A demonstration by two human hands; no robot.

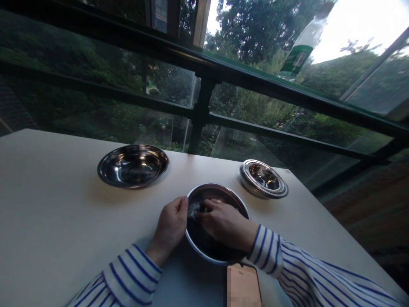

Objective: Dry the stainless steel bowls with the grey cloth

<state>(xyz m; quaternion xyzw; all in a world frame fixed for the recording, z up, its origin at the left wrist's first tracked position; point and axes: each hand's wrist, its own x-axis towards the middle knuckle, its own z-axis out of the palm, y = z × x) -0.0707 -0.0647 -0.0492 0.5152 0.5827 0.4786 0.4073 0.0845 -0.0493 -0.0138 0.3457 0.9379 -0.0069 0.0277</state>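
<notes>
A steel bowl (217, 256) is tilted up in front of me, near the middle of the white table. My left hand (174, 221) grips its left rim, thumb on the edge and fingers behind the outer wall. Inside the bowl is my right hand (220, 219), its fingers curled together against the inner left side. Whatever those fingers hold, if anything, is too dark and small to make out. Both wrists come out of blue-and-white striped sleeves.
A wide, shallow steel basin (134, 166) rests at the back left of the white table (57, 204). Several nested steel bowls (263, 179) stand at the back right. By the near edge lies a phone (243, 285). Behind, a bottle (300, 51) stands on a dark green railing (252, 76).
</notes>
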